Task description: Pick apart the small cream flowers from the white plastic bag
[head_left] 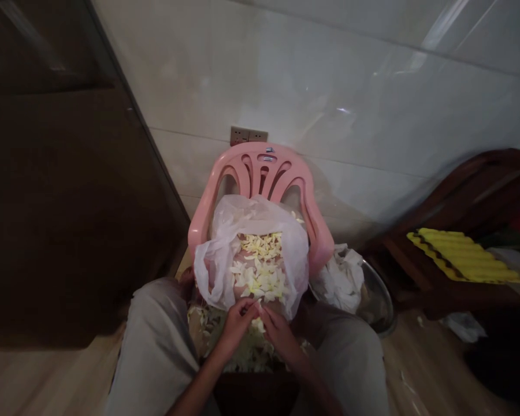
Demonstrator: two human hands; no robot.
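Note:
My left hand (239, 319) and my right hand (276, 327) meet at the fingertips, just in front of an open translucent plastic bag (295, 263). Both pinch a small white flower (259, 303), partly covered by the fingers. Inside the bag lie loose white flowers (263, 279), with smaller yellowish blossoms (260, 245) farther back. The bag rests on the seat of a pink plastic chair (320, 231). Beneath my wrists, between the knees, more pale petals or flowers (242, 346) are heaped, dim and hard to make out.
A metal basin (383, 306) holding a white crumpled bag (342, 280) stands right of the chair. Farther right, a yellow ridged tray (463, 254) lies on a dark wooden chair (416, 263). A dark cabinet (69, 202) rises at left; a tiled wall (351, 104) stands behind.

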